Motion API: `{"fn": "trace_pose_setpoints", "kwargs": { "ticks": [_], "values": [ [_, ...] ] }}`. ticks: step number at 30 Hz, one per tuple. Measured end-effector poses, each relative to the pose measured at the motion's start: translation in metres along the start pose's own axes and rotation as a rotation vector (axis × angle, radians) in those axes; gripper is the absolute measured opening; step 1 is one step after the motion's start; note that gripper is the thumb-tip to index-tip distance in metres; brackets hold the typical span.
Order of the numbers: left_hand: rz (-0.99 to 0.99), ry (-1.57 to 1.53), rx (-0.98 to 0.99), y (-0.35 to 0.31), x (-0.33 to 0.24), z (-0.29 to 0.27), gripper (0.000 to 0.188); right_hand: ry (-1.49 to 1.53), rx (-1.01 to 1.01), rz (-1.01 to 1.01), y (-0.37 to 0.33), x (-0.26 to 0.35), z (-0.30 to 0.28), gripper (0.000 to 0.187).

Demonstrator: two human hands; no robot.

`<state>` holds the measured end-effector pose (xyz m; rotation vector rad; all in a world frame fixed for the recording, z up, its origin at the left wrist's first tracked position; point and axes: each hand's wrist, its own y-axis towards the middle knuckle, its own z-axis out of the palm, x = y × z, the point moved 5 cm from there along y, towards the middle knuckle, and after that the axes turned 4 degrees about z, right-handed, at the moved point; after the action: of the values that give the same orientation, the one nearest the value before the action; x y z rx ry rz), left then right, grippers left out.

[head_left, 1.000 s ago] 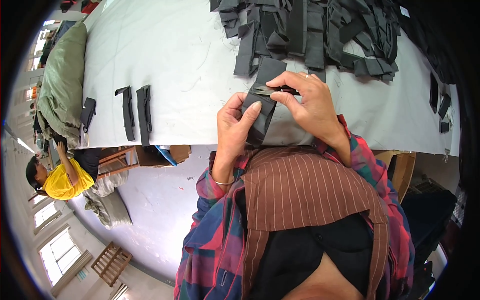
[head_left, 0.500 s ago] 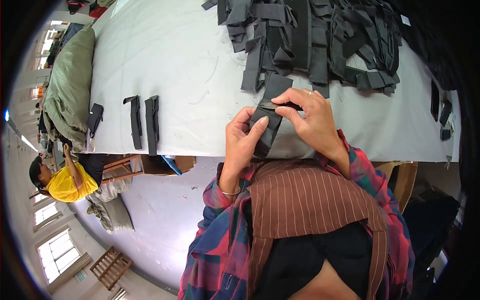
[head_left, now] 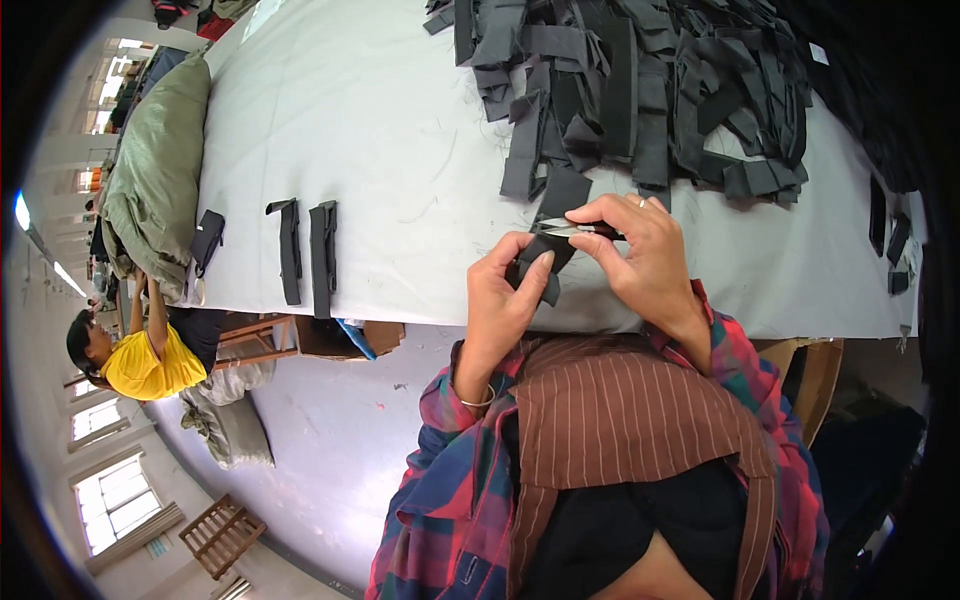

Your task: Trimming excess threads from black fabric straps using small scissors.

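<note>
My left hand (head_left: pixel 500 302) pinches a dark grey fabric strip (head_left: pixel 566 188) between thumb and fingers close to the table's near edge. The strip's far end points toward a heap of similar strips (head_left: pixel 625 100). In my right hand (head_left: pixel 645 258) is a pair of thread snips (head_left: pixel 558 228), its two pointed blades slightly apart and lying over the strip, just beyond my left thumb. The handles are mostly hidden by my right fingers. Whether the blades touch the cloth or a thread I cannot tell.
Two folded dark strips (head_left: pixel 323 258) lie on the pale table (head_left: pixel 390 130) to the left, beyond them a small black pouch (head_left: pixel 208 240) and a big green sack (head_left: pixel 160 150). A person in yellow (head_left: pixel 155 365) works at the left. A cardboard box (head_left: pixel 386 338) stands below the edge.
The snips' blades now show clearly across the strip; before, they were partly hidden at its fold. The held cloth is bunched shorter under my left hand. The whole view has shifted slightly.
</note>
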<state>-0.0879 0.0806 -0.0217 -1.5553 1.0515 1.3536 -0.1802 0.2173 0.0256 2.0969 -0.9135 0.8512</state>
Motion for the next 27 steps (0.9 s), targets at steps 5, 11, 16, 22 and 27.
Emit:
{"fn": "trace_pose_setpoints", "kwargs": {
  "ticks": [5, 11, 16, 22, 27],
  "values": [
    [0.127, 0.292, -0.063, 0.0, -0.005, -0.003, 0.009, -0.123, 0.04, -0.066, -0.002, 0.005, 0.002, 0.011],
    [0.284, 0.529, -0.115, 0.001, -0.018, -0.001, 0.014, -0.182, 0.018, -0.104, -0.003, 0.008, 0.002, 0.011],
    [0.336, 0.563, -0.117, -0.002, -0.02, -0.001, 0.014, -0.193, 0.021, -0.101, -0.007, 0.009, 0.004, 0.011],
    [0.39, 0.623, -0.115, -0.002, -0.023, 0.0, 0.014, -0.211, 0.019, -0.079, -0.005, 0.004, 0.003, 0.012],
    [0.425, 0.615, -0.117, -0.002, -0.026, -0.002, 0.016, 0.052, -0.039, 0.106, -0.001, -0.008, -0.006, 0.017]
  ]
}}
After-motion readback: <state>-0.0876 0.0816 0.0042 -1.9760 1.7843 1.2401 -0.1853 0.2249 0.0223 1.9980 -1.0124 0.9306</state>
